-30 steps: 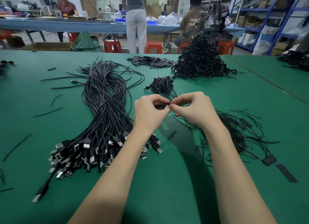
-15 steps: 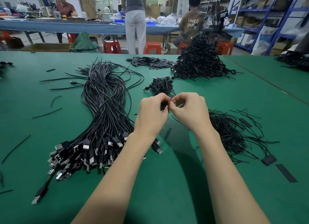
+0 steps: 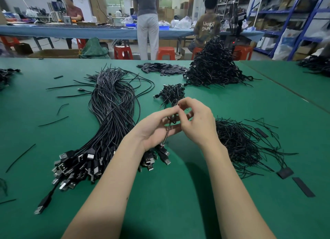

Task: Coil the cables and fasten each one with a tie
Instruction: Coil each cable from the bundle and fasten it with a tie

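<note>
a second earlier both my hands were knuckles-up and pressed together over the work; at this moment my left hand (image 3: 157, 130) had rolled palm-up at the centre of the frame, fingers loosely curled under the coiled cable (image 3: 172, 120), while my right hand (image 3: 195, 122) pinched the tie (image 3: 178, 105) at the top of the coil between thumb and forefinger. one cable end (image 3: 165, 138) now hung down across the left palm. i judged that the coil was formed and the twist of the tie was under way, not finished. the coil itself was mostly buried between my fingers, so i could not tell how many loops it had or whether the tie was fully closed. loose cables (image 3: 110, 114) lay left of centre on the green bench (image 3: 178, 194), spare ties (image 3: 241, 144) at the right, a small tied heap (image 3: 172, 93) just above my hands and a big heap (image 3: 214, 67) toward the upper right.
</note>
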`<state>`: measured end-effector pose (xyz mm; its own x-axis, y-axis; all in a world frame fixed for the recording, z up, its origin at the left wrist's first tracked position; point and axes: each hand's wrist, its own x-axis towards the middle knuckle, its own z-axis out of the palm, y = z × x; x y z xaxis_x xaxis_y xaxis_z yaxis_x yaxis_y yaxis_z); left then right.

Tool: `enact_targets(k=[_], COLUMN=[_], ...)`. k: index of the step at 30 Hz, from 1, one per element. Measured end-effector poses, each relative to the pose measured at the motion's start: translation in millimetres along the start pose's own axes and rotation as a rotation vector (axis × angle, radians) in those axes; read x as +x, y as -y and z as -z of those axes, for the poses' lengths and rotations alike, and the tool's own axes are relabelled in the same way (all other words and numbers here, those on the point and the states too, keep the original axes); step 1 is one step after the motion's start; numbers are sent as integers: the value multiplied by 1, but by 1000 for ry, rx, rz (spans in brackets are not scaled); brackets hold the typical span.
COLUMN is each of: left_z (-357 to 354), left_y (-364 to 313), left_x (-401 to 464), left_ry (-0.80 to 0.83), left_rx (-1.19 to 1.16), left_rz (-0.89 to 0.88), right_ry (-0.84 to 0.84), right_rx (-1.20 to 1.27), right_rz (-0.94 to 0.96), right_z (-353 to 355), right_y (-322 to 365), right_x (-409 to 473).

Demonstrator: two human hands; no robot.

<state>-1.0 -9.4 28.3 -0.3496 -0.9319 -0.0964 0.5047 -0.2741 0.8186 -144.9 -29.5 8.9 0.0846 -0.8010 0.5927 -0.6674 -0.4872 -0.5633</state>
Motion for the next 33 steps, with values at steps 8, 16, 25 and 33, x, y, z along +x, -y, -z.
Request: enact_targets(k=[8, 16, 25, 33], left_z=[1, 3, 3, 4], left_y=[46, 48, 36, 34], left_x=[14, 4, -1, -2], left_ry=[-363, -344, -375, -346], left_rx=[198, 125, -205, -257], left_rz=[-295, -321, -169, -98], right_ry=[86, 427, 157, 29], right_rx=[480, 1190, 343, 51], right_rz=[-417, -984, -125, 129], right_z=[-7, 12, 8, 1], right_y=[-1, -1, -10, -6], right_x=[-5, -9, -26, -32])
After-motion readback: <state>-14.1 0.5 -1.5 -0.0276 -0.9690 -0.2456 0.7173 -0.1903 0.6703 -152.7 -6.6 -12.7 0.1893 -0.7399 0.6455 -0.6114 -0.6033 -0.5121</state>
